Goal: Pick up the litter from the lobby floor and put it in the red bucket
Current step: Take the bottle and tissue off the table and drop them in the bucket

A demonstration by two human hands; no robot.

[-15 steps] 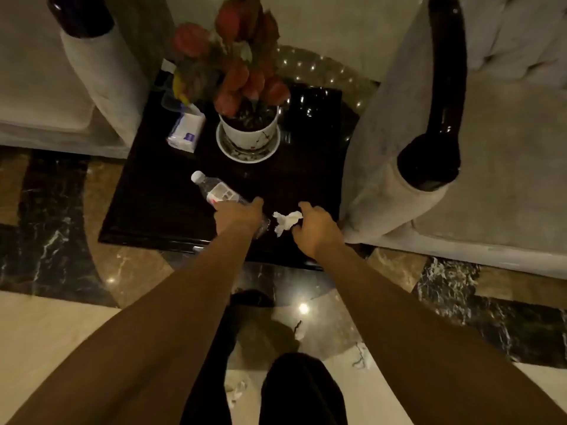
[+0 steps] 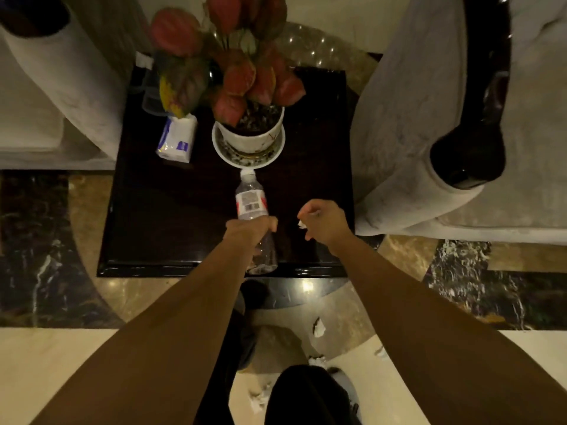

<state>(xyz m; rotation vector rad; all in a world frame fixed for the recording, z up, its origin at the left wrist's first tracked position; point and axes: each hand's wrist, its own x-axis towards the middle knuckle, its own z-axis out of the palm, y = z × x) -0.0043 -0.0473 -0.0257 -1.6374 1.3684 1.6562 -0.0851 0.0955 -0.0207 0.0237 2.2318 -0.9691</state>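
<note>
At mid-frame the left hand [image 2: 250,230] has its fingers wrapped around a clear plastic water bottle [image 2: 252,207] over the dark glossy tabletop [image 2: 171,222]; the right hand [image 2: 325,222] is fisted on a crumpled white tissue [image 2: 302,224]. White paper scraps [image 2: 319,328] remain on the marble floor [image 2: 46,363] at lower centre. The red bucket is out of view, so most work seems left.

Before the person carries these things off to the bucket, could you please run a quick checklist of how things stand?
1. Left hand closed around the plastic bottle: ok.
2. Right hand closed on the crumpled tissue: ok.
3. Bottle cap clear of the plant saucer: cannot tell, they look very close.
4. Red bucket in view: not ok.
5. Floor free of litter: not ok, paper scraps lie near the feet.
</note>
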